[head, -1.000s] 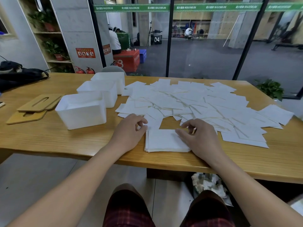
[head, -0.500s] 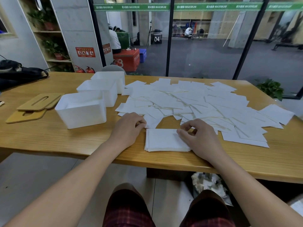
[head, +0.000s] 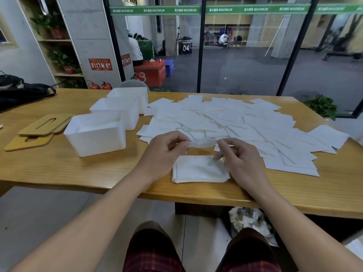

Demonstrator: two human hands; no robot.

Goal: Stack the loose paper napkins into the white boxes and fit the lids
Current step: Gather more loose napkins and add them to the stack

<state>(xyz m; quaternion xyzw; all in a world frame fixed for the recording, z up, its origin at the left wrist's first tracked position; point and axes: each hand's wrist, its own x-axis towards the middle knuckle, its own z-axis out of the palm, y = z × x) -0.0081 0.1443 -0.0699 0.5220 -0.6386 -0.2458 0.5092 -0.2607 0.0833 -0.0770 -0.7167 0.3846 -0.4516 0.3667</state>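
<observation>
A single white napkin (head: 202, 143) hangs blurred between my left hand (head: 163, 154) and my right hand (head: 240, 160), each pinching one end, just above a neat napkin stack (head: 198, 170) near the table's front edge. Several loose napkins (head: 235, 122) lie spread across the middle and right of the table. Three white boxes stand in a row on the left: the nearest box (head: 97, 132) holds napkins, with a middle box (head: 115, 109) and a far box (head: 130, 95) behind it. Wooden slotted lids (head: 44, 124) lie left of the boxes.
A black bag (head: 21, 91) rests on the table's far left corner. The wooden table (head: 78, 169) ends at a front edge just below the stack. A crumpled bag (head: 249, 220) sits under the table. A glass wall stands behind.
Both hands rose off the table from either side of the stack and now hold one napkin stretched between them. The stack stayed in place.
</observation>
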